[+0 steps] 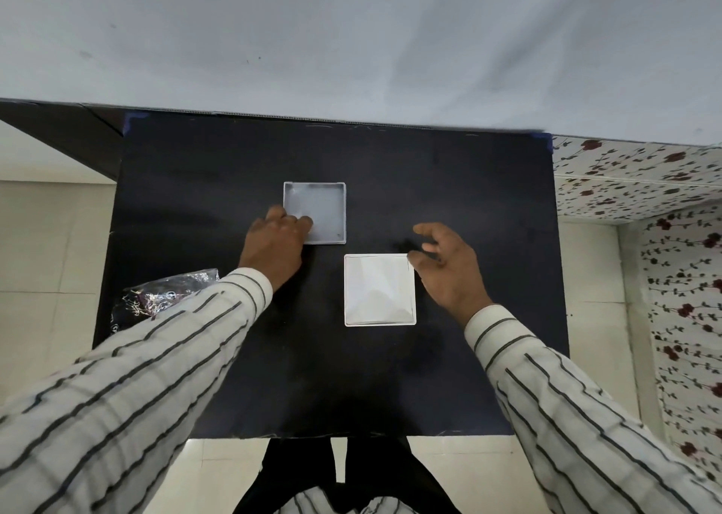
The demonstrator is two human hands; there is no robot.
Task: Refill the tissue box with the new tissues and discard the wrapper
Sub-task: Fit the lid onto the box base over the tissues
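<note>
A shallow translucent square tray [320, 209], part of the tissue box, lies open side up and empty on the black table [449, 185]. My left hand [275, 246] holds its near left corner, thumb over the rim. Nearer to me lies a white square box piece [379, 291]; its top looks like white folded sheets, and I cannot tell whether it is a lid. My right hand [445, 267] hovers by its far right corner with fingers spread and nothing in it. A dark, shiny crinkled packet [156, 296] lies at the table's left edge, partly under my left sleeve.
The table stands against a pale wall [351, 44]. A surface with a flowered cloth [664, 185] is to the right. Pale floor tiles [47, 240] show left of the table, and my dark trousers [351, 474] show below the near edge.
</note>
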